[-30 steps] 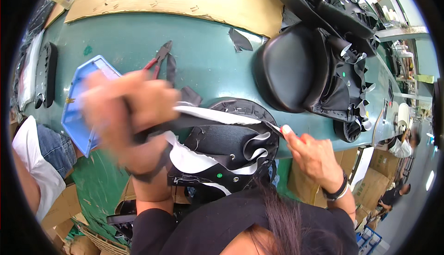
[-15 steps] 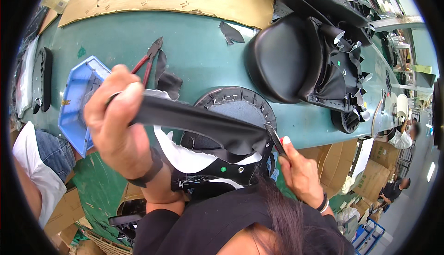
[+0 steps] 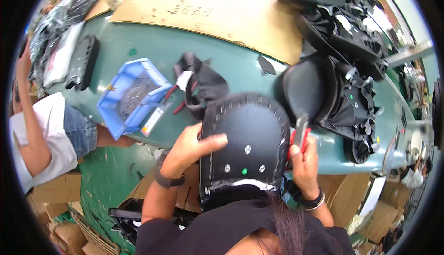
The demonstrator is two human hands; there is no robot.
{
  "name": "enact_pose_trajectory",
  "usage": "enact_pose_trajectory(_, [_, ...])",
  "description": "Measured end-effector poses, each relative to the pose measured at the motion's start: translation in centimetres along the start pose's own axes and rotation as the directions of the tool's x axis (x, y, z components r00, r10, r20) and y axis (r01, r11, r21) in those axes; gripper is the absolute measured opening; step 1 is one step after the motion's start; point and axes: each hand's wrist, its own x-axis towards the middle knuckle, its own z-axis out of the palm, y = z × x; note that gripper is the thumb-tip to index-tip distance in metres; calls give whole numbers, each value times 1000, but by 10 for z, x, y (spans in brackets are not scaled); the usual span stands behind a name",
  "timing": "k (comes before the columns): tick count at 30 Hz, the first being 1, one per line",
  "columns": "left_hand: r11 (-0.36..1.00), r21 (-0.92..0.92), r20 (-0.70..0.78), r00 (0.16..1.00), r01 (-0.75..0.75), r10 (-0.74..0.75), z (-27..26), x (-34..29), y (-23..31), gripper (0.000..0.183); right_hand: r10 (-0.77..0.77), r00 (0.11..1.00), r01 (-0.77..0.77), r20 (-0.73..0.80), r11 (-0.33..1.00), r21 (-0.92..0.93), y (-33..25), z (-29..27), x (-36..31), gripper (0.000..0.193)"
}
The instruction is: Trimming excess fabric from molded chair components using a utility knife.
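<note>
A black padded seat cushion (image 3: 245, 130) lies in front of me, its underside up. Staples line its rim, and metal holes and a green dot show on its face. My left hand (image 3: 192, 148) grips the left edge, thumb across the face and fingers partly hidden. On the right, my right hand (image 3: 304, 165) is closed around a red utility knife (image 3: 300, 137), its blade upward beside the cushion's right edge. A crumpled black cut-off strip (image 3: 203, 79) rests beyond the cushion, partly covering red-handled pliers (image 3: 177, 106).
A blue bin (image 3: 111, 109) with dark contents stands left on the green table (image 3: 231, 56). Finished-looking black cushions (image 3: 307, 91) are piled at right. A cardboard sheet (image 3: 208, 12) lies at the back. Another person (image 3: 46, 135) is at the left.
The long black strip has left my left hand and lies on the table by the pliers. That hand now holds the cushion's left edge. The knife has turned blade upward.
</note>
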Motion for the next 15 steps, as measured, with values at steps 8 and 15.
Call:
enact_pose_trajectory(8, [892,-384,-134,970,-240,203,-20,18,36,75,-260,866,123,-428,939,-320,-8,-57,21,36])
enact_pose_trajectory(15, [965,234,673,697,119,-249,-37,-77,-10,30,-212,814,-59,-541,896,-440,25,-68,31,34])
